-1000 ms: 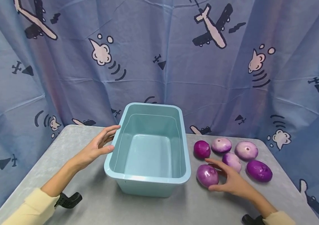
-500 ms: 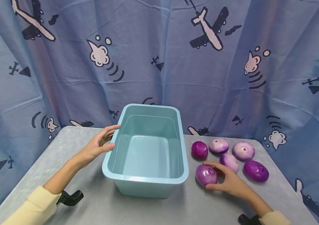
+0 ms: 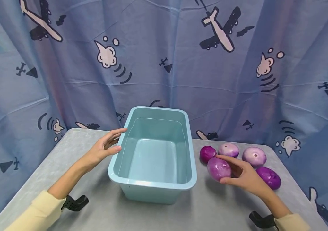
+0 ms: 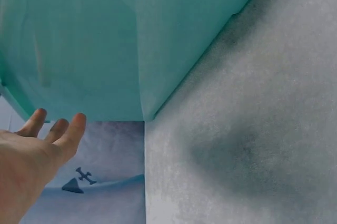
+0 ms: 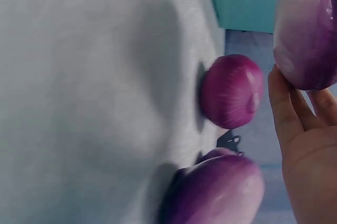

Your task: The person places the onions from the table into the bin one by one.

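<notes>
A purple onion [image 3: 219, 169] is raised off the tabletop, its shadow below it. My right hand [image 3: 246, 175] pinches it between thumb and fingertips. In the right wrist view the held onion [image 5: 305, 31] hangs at the top right, above two other onions. Left of it stands a light blue plastic tub [image 3: 152, 183] with a bare floor. My left hand [image 3: 101, 150] rests with extended fingertips at the tub's left rim. In the left wrist view those fingers [image 4: 73, 132] lie beside the tub's outer wall.
Behind and right of the right hand lie a small dark onion [image 3: 207, 154], two pale onions [image 3: 228, 149] and a deep purple onion [image 3: 269, 178]. The grey table [image 3: 94, 205] ends at a blue curtain [image 3: 152, 64] printed with planes.
My right hand has lifted the purple onion off the table, a little up and to the right. One pale onion is now hidden behind that hand. The left hand stays at the rim.
</notes>
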A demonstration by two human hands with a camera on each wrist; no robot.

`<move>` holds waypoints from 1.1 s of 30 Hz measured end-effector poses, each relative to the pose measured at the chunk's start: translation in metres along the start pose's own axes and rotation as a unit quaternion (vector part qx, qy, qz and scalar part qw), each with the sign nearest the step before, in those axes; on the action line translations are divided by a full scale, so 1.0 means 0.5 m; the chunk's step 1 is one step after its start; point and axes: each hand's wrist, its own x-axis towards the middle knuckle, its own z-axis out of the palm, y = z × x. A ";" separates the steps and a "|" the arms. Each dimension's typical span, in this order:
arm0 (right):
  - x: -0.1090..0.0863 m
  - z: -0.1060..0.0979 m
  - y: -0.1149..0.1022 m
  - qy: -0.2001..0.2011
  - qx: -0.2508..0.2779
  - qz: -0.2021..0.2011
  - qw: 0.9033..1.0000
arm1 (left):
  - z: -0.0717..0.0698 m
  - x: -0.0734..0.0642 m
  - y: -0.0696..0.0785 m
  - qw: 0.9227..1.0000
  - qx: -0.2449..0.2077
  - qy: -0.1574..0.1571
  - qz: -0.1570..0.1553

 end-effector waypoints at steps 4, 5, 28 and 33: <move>0.011 -0.007 -0.015 0.018 -0.007 -0.001 1.000 | -0.001 0.008 0.004 1.000 0.002 -0.003 -0.003; 0.014 -0.009 -0.019 0.020 -0.004 -0.001 1.000 | -0.002 0.010 0.005 1.000 0.001 -0.006 -0.003; 0.114 -0.023 -0.114 0.044 0.036 -0.039 0.998 | -0.007 0.021 -0.016 0.999 -0.034 0.001 0.009; 0.141 -0.010 -0.134 0.029 0.079 -0.068 0.994 | -0.008 0.024 -0.015 0.999 -0.034 0.003 0.012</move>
